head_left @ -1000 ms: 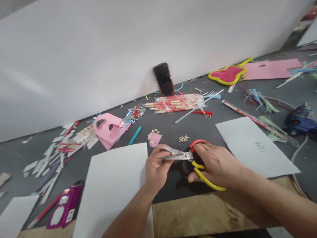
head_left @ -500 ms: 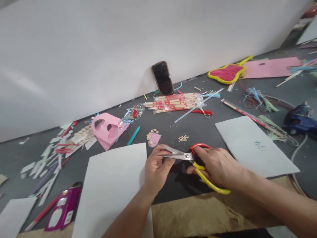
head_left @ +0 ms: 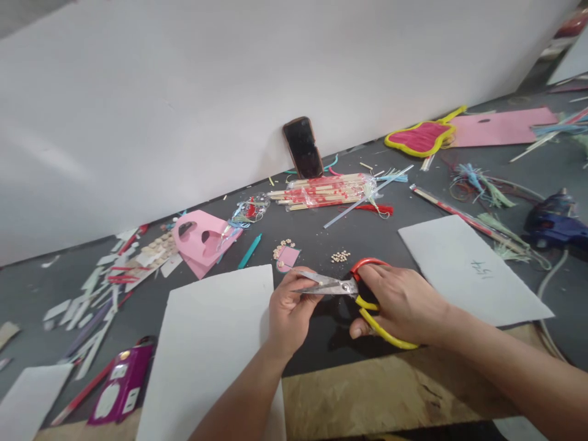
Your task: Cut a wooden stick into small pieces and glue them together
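Note:
My right hand (head_left: 402,300) is closed on the handles of a pair of scissors (head_left: 333,285), one handle red and the other yellow. The blades point left, slightly parted, and reach the fingers of my left hand (head_left: 289,309). Those left fingers are pinched together at the blades; whatever sits between them is too small or too hidden to name. Just beyond, a small pink cut-out (head_left: 288,258) lies with pale bits around its left edge. A small pile of beige pieces (head_left: 340,256) rests on the dark table beyond the scissors.
White boards lie to the left (head_left: 211,343) and right (head_left: 473,269). Behind are a phone (head_left: 303,147) leaning on the wall, wrapped sticks (head_left: 328,191), a teal pen (head_left: 250,251) and a pink paper mask (head_left: 202,242). A blue glue gun (head_left: 558,220) with a cable is far right.
The scissors' handles and my right hand have shifted slightly left and up. My right thumb looks farther from the yellow handle. My left hand stays in place at the blades.

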Demonstrator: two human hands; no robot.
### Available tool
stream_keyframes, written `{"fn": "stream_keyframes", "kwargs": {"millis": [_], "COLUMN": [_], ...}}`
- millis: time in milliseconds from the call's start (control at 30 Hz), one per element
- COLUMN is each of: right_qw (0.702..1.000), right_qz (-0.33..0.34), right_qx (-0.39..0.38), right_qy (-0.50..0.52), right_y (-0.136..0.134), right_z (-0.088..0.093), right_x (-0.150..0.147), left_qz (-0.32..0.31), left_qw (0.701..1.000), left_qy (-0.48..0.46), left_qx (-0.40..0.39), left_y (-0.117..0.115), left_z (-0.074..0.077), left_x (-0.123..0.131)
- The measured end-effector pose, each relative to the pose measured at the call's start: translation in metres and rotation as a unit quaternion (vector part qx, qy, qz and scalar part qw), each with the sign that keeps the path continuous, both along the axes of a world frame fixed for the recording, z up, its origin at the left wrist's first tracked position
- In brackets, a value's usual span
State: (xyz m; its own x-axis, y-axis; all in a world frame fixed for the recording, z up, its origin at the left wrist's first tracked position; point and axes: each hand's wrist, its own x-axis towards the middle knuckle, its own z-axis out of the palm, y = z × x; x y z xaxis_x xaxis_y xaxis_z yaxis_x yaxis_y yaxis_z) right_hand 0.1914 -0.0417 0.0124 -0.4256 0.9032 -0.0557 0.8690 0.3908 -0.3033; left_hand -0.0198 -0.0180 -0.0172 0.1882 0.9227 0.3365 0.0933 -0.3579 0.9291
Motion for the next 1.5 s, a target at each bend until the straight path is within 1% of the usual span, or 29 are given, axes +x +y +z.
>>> {"fn": "stream_keyframes", "kwargs": {"millis": [233,433,567,767,1000,1133,1300,1500], "right_qw": [1.000,1.000,1.000,0.999,1.000,1.000,1.000,0.999], "right_qz": [0.003,0.000,0.003,0.011,-0.003,-0.003,0.005,-0.001], "right_qx": [-0.001,-0.005,-0.004,-0.019,-0.020,-0.011,0.022,0.039], "right_qy": [0.017,0.000,0.004,0.023,-0.003,0.005,0.008,0.023], "right_y": [0.001,0.001,0.002,0.002,0.000,0.000,0.002,-0.002], "right_z": [-0.002,-0.002,-0.002,0.002,0.001,-0.002,-0.005,-0.004], "right_x": [0.001,0.000,0.001,0.001,0.000,0.001,0.004,0.003], "left_qz": [0.000,0.005,0.008,0.008,0.000,-0.005,-0.014,-0.020], "left_qw": [1.000,0.998,0.997,0.997,0.995,0.994,0.995,0.994], "left_qy": [-0.015,-0.024,-0.023,-0.009,0.010,0.007,-0.009,-0.017], "left_qx": [-0.009,-0.058,-0.071,-0.074,-0.098,-0.106,-0.103,-0.109], "left_y": [-0.002,-0.002,-0.002,-0.003,0.000,0.000,-0.002,-0.004], "left_z": [-0.002,-0.003,-0.003,0.001,0.007,0.008,0.008,0.006], "left_x": [0.001,0.002,0.002,0.002,0.001,0.002,0.004,0.004]}}
